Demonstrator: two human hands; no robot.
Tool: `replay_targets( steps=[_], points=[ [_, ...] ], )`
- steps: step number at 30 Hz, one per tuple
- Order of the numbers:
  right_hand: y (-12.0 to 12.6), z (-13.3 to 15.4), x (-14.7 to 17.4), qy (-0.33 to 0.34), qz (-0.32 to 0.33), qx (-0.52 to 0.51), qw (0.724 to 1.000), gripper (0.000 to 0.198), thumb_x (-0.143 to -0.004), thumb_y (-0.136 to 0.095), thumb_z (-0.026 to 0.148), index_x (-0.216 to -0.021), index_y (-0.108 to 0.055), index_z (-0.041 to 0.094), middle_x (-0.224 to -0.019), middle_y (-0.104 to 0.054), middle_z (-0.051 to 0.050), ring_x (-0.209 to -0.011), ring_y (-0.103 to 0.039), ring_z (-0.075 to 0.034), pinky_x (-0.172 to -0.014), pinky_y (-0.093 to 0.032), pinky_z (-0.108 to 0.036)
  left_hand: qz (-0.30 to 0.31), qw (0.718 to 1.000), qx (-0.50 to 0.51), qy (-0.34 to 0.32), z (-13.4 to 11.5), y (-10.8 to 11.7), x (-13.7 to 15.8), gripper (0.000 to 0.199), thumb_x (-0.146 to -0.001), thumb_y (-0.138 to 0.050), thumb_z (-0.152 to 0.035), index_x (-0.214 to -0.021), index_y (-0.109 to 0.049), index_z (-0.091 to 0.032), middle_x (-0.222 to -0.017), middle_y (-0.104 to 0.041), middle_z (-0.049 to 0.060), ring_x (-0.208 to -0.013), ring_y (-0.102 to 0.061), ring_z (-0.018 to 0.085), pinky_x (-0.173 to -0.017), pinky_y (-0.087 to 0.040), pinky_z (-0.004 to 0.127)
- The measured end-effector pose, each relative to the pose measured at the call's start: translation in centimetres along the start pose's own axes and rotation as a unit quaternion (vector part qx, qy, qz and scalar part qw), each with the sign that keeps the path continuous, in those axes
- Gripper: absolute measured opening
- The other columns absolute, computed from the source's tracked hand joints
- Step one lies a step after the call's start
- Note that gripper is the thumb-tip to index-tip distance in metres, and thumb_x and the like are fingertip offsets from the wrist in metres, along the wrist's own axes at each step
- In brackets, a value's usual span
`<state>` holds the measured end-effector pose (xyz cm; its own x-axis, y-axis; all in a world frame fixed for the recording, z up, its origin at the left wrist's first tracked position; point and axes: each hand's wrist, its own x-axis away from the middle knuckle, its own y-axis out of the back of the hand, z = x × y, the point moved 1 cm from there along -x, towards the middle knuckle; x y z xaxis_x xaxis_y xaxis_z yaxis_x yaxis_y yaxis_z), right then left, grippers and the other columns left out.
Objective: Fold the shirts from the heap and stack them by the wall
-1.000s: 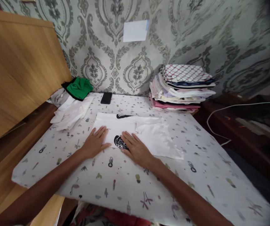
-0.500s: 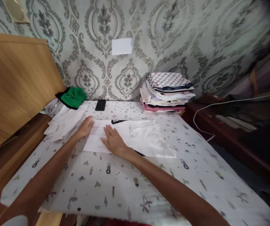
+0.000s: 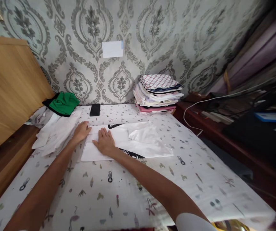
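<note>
Though my right hand [image 3: 105, 142] lay spread-fingered on the white garment [image 3: 145, 138], a tug from my left hand [image 3: 81, 131] at ten o'clock, pinch indiscernible, risked creases.

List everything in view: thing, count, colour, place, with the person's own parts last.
Printed garment: one, white with black print, middle of surface
Patterned cover: one, white with small motifs, beneath it
Folded stack: one, mixed colours, back, right of centre
Pale clothes: count unclear, white and greyish, left
Green cloth: one, green and black, atop pale clothes
Phone-like slab: one, black, near wall
Paper: one, white, on wall
Wall: one, grey patterned, behind
Wooden panel: one, light brown, left
Cable: one, white, right
Left grip: one, bare, garment's left edge
Right grip: one, bare, flat on garment
</note>
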<state>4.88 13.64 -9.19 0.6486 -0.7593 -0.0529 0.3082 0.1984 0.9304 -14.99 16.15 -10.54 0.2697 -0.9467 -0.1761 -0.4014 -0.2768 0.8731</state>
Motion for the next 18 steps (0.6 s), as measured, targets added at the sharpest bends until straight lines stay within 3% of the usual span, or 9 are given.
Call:
replay_targets(
  steps=[2, 4, 7, 10, 12, 14, 18],
  points=[
    [0.6, 1.2, 0.9, 0.031, -0.047, 0.013, 0.998, 0.062, -0.101, -0.044, 0.045, -0.145, -0.043, 0.000, -0.159, -0.030, -0.027, -0.151, -0.022, -0.033, -0.121, -0.021, -0.050, 0.023, 0.999, 0.015, 0.026, 0.1, 0.6, -1.0, 0.029, -0.081, -0.059, -0.033, -0.105, -0.066, -0.017, -0.091, -0.070, 0.007, -0.091, -0.065, 0.025, -0.084, -0.049, 0.033],
    [1.1, 2.7, 2.3, 0.093, -0.073, 0.026, 0.993, 0.052, -0.100, -0.047, 0.045, -0.134, -0.053, 0.006, -0.149, -0.045, -0.025, -0.140, -0.039, -0.033, -0.112, -0.038, -0.049, 0.045, 0.997, 0.033, 0.052, 0.1, 0.9, -1.9, 0.017, -0.077, -0.063, -0.033, -0.085, -0.065, -0.019, -0.075, -0.066, 0.003, -0.076, -0.063, 0.022, -0.069, -0.047, 0.030],
    [1.0, 4.9, 4.2, 0.152, -0.034, 0.036, 0.987, 0.051, -0.095, -0.055, 0.055, -0.123, -0.057, 0.013, -0.121, -0.063, -0.018, -0.110, -0.061, -0.030, -0.083, -0.056, -0.044, 0.065, 0.993, 0.062, 0.081, -0.1, 1.2, -2.6, 0.014, -0.069, -0.069, -0.028, -0.065, -0.058, -0.020, -0.058, -0.056, -0.002, -0.062, -0.055, 0.019, -0.058, -0.039, 0.027],
    [0.2, 6.0, 4.9, 0.139, 0.002, 0.053, 0.989, 0.047, -0.091, -0.060, 0.050, -0.119, -0.056, 0.013, -0.110, -0.066, -0.015, -0.094, -0.066, -0.030, -0.070, -0.057, -0.042, 0.074, 0.987, 0.103, 0.102, -0.8, 1.3, -2.5, 0.016, -0.065, -0.068, -0.022, -0.061, -0.053, -0.020, -0.052, -0.048, -0.005, -0.056, -0.049, 0.015, -0.053, -0.033, 0.024],
    [0.0, 6.2, 4.7, 0.128, 0.009, 0.065, 0.990, 0.028, -0.094, -0.055, 0.030, -0.116, -0.058, 0.012, -0.106, -0.068, -0.015, -0.093, -0.068, -0.029, -0.071, -0.056, -0.040, 0.080, 0.981, 0.139, 0.113, -1.4, 1.4, -2.1, 0.015, -0.064, -0.067, -0.021, -0.064, -0.052, -0.020, -0.052, -0.046, -0.006, -0.053, -0.048, 0.014, -0.051, -0.033, 0.023],
    [0.2, 6.1, 4.3, 0.116, 0.021, 0.059, 0.991, 0.024, -0.092, -0.048, 0.013, -0.113, -0.059, 0.012, -0.103, -0.070, -0.015, -0.092, -0.069, -0.027, -0.072, -0.055, -0.038, 0.083, 0.974, 0.175, 0.121, -2.1, 1.6, -1.7, 0.013, -0.065, -0.065, -0.020, -0.070, -0.053, -0.020, -0.052, -0.045, -0.007, -0.050, -0.048, 0.013, -0.049, -0.034, 0.022],
    [1.9, 4.8, 4.6, 0.030, 0.017, -0.033, 0.999, 0.024, -0.088, -0.050, 0.016, -0.109, -0.059, 0.017, -0.096, -0.073, -0.011, -0.085, -0.069, -0.026, -0.070, -0.050, -0.035, 0.078, 0.960, 0.242, 0.118, -4.3, 2.4, -1.5, 0.024, -0.066, -0.063, -0.021, -0.089, -0.056, -0.020, -0.057, -0.048, -0.008, -0.048, -0.049, 0.012, -0.046, -0.035, 0.020]
  ],
)
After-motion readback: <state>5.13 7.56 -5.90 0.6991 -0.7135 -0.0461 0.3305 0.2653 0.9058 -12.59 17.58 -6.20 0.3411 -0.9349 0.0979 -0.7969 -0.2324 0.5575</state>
